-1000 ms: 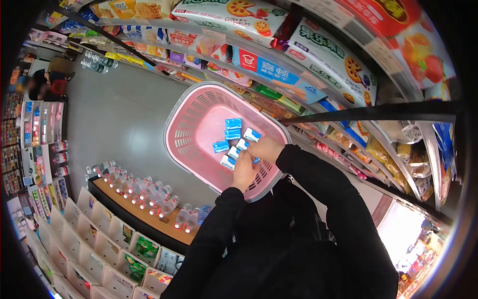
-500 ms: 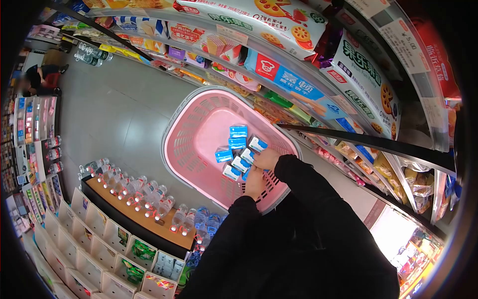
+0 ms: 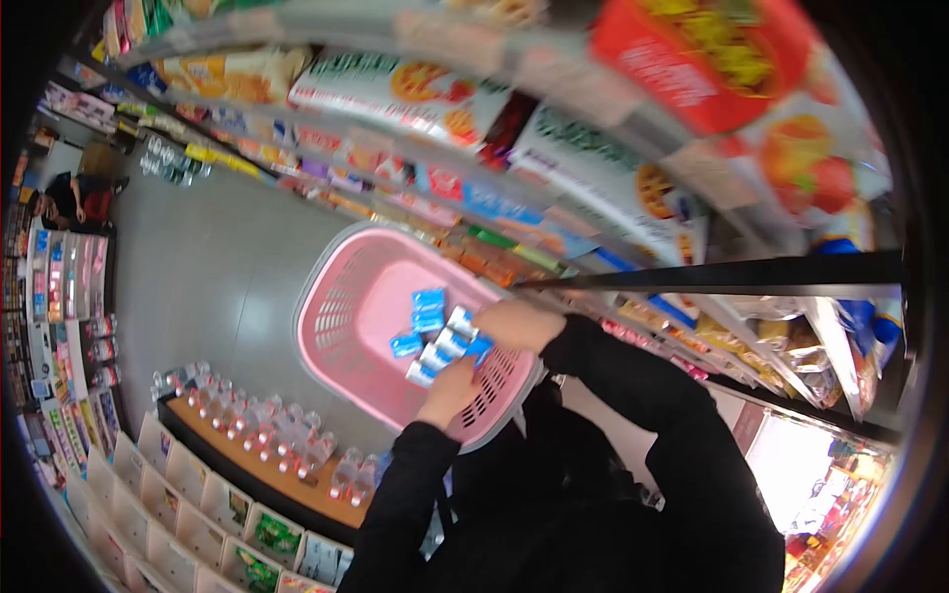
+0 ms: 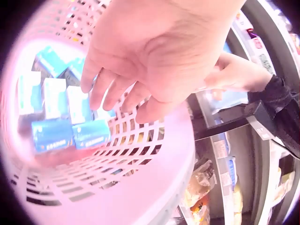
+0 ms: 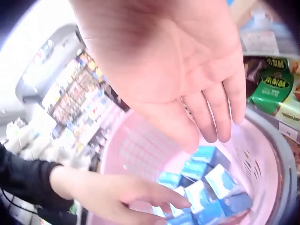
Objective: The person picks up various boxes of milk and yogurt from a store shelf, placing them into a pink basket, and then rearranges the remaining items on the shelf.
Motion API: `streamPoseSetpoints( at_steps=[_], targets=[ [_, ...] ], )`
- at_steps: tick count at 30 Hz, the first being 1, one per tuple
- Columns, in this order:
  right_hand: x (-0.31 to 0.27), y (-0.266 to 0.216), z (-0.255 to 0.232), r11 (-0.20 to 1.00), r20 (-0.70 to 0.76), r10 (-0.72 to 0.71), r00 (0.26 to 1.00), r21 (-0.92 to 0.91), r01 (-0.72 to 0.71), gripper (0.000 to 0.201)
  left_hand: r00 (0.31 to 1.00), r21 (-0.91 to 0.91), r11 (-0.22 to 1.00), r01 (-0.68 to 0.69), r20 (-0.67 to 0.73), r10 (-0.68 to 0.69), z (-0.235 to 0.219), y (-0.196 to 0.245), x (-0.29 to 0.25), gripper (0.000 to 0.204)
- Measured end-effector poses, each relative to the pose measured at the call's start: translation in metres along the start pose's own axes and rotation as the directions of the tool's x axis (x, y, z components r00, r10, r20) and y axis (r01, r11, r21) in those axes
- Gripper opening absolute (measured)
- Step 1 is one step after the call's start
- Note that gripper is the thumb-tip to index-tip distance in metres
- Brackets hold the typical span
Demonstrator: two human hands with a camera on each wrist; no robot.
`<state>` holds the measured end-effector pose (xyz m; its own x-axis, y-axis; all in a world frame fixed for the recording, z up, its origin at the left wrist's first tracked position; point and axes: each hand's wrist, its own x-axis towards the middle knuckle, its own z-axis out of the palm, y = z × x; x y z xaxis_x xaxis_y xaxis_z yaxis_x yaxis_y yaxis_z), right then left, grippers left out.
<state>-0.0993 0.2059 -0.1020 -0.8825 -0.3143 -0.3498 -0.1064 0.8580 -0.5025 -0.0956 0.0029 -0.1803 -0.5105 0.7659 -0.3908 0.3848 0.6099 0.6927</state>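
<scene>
A pink plastic basket (image 3: pixel 331 326) holds several small blue-and-white cartons (image 3: pixel 432 336) heaped on its floor. My left hand (image 3: pixel 450 383) hovers over the near rim, fingers relaxed and empty. In the left wrist view this hand (image 4: pixel 136 89) hangs just above the cartons (image 4: pixel 61 112). My right hand (image 3: pixel 514 324) is at the basket's shelf side, next to the cartons. The right wrist view shows that hand (image 5: pixel 187 84) palm open with straight fingers above the cartons (image 5: pixel 201 192), holding nothing.
Shelves of snack packs (image 3: pixel 554 168) run along the right, close behind the basket. A low stand of water bottles (image 3: pixel 267 435) and boxed goods stands at the left. Grey floor (image 3: pixel 198 267) lies between them. A person (image 3: pixel 69 198) crouches far down the aisle.
Both hands have come off the cartons and now hover open above them. My left hand has drawn back toward the near rim. The head view has swung, now blurred.
</scene>
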Motion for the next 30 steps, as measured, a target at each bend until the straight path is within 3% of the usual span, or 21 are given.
streamPoseSetpoints(
  at_steps=[1,2,3,4,6,7,8,10,11,12,15,16,18,19,20,21,25,27,28,29,30],
  targets=[
    [-0.02,-0.011,-0.025,0.995,-0.108,0.019,0.994,0.095,-0.009,0.016,0.999,0.084,0.996,-0.031,0.014,0.03,-0.015,0.008,-0.006,0.033],
    [-0.045,-0.03,-0.061,0.98,-0.077,0.08,0.994,0.186,-0.064,0.018,0.997,0.185,0.979,-0.083,0.014,0.082,-0.023,0.011,-0.013,0.033],
    [-0.069,-0.039,-0.076,0.988,-0.144,0.062,0.988,0.149,-0.04,0.02,0.994,0.234,0.967,-0.101,-0.003,0.105,-0.027,0.011,-0.018,0.035],
    [-0.091,-0.035,-0.071,0.934,-0.248,0.0,0.969,0.347,0.089,0.021,0.988,0.233,0.96,-0.153,0.043,0.147,-0.027,0.004,-0.02,0.039],
    [-0.136,-0.032,-0.063,0.947,-0.279,-0.069,0.958,0.285,0.151,0.021,0.959,0.291,0.916,-0.276,0.142,0.244,-0.044,0.03,-0.022,0.045],
    [-0.162,-0.037,-0.074,0.947,-0.248,-0.087,0.965,0.281,0.158,0.022,0.946,0.332,0.905,-0.267,0.271,0.179,-0.055,0.051,-0.02,0.047],
    [-0.19,-0.041,-0.082,0.93,-0.325,-0.166,0.931,0.263,0.258,0.026,0.922,0.379,0.887,-0.262,0.369,0.115,-0.078,0.104,-0.024,0.047],
    [-0.255,-0.069,-0.133,0.941,-0.363,-0.156,0.919,0.228,0.249,0.029,0.872,0.362,0.849,-0.384,0.445,0.204,-0.113,0.199,-0.032,0.046],
    [-0.286,-0.08,-0.156,0.959,-0.44,-0.146,0.886,0.158,0.236,0.031,0.829,0.237,0.843,-0.482,0.435,0.351,-0.128,0.244,-0.037,0.043],
    [-0.318,-0.091,-0.178,0.971,-0.506,-0.15,0.849,0.088,0.224,0.032,0.777,0.108,0.817,-0.567,0.401,0.486,-0.142,0.29,-0.044,0.04],
    [-0.408,-0.129,-0.244,0.966,-0.768,-0.197,0.609,-0.258,-0.013,0.029,0.506,0.102,0.495,-0.863,0.195,0.84,-0.179,0.417,-0.066,0.029],
    [-0.431,-0.132,-0.262,0.906,-0.819,-0.268,0.507,-0.392,-0.156,0.029,0.415,0.141,0.396,-0.907,0.142,0.899,-0.186,0.449,-0.072,0.028],
    [-0.465,-0.138,-0.303,0.81,-0.931,-0.22,0.293,-0.342,-0.477,0.029,0.279,0.127,0.282,-0.951,-0.045,0.959,-0.192,0.518,-0.076,0.024],
    [-0.477,-0.13,-0.325,0.747,-0.934,-0.273,0.232,-0.358,-0.561,0.03,0.151,0.156,0.185,-0.97,-0.206,0.967,-0.185,0.548,-0.066,0.02],
    [-0.486,-0.118,-0.344,0.677,-0.928,-0.329,0.173,-0.36,-0.642,0.031,0.137,0.243,0.188,-0.952,-0.212,0.968,-0.186,0.574,-0.057,0.025],
    [-0.493,-0.101,-0.36,0.613,-0.931,-0.332,0.151,-0.335,-0.715,0.032,0.081,0.307,0.155,-0.939,-0.242,0.967,-0.183,0.599,-0.047,0.037],
    [-0.505,-0.047,-0.371,0.415,-0.952,-0.278,0.126,-0.237,-0.878,0.036,0.034,0.477,0.217,-0.852,-0.362,0.931,-0.16,0.656,0.017,0.056],
    [-0.511,-0.053,-0.365,0.452,-0.942,-0.306,0.142,-0.274,-0.849,0.037,0.03,0.504,0.255,-0.825,-0.412,0.911,-0.16,0.668,0.032,0.061],
    [-0.513,-0.058,-0.362,0.482,-0.931,-0.329,0.158,-0.309,-0.82,0.038,0.019,0.439,0.191,-0.878,-0.367,0.93,-0.162,0.671,0.036,0.063],
    [-0.516,-0.064,-0.359,0.547,-0.917,-0.374,0.141,-0.34,-0.765,0.033,0.009,0.362,0.133,-0.923,-0.324,0.946,-0.163,0.672,0.041,0.066],
    [-0.52,-0.077,-0.359,0.65,-0.915,-0.354,0.193,-0.39,-0.653,0.027,0.028,0.307,0.127,-0.943,-0.307,0.951,-0.167,0.674,0.041,0.068]
  ],
)
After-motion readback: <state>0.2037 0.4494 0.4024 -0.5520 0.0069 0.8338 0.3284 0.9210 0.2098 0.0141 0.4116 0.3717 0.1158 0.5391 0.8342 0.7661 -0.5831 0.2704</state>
